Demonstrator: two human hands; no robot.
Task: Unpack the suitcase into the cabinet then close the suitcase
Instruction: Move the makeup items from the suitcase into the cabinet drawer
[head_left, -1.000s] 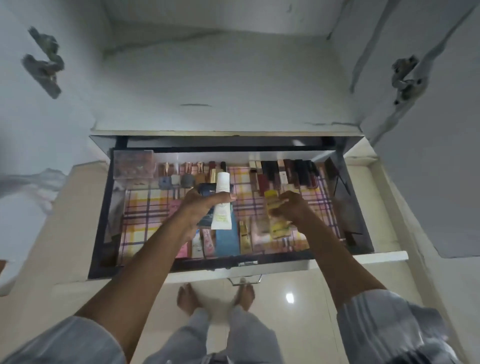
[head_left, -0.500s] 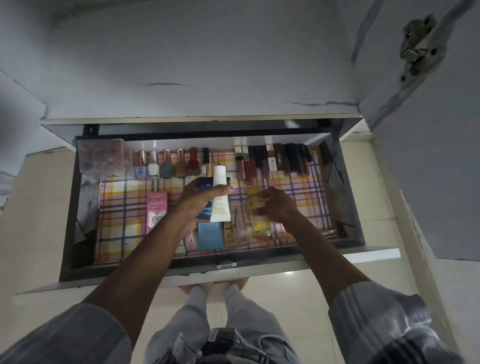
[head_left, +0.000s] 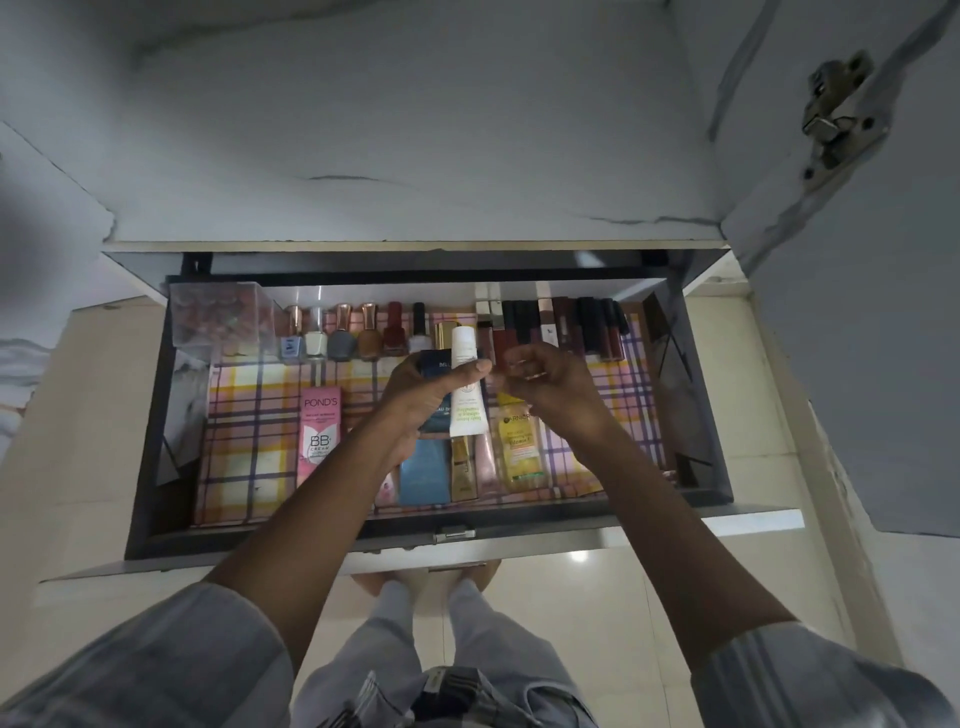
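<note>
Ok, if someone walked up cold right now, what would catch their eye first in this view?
Probably the two hands over the middle of the open drawer: the left hand grips a white tube and a dark blue box, with the right hand curled right beside them. Next, the pink-and-yellow plaid liner, the row of nail polish bottles along the back edge, and the pink Pond's box lying left of the hands.

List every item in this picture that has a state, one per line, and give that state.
Drawer: pulled open.
Cabinet door: swung open.
White tube: capped, held in left hand.
Dark blue box: held in the same grip.
Right hand: fingers curled, contents unclear.
Garnier bottle: lying flat.
</note>
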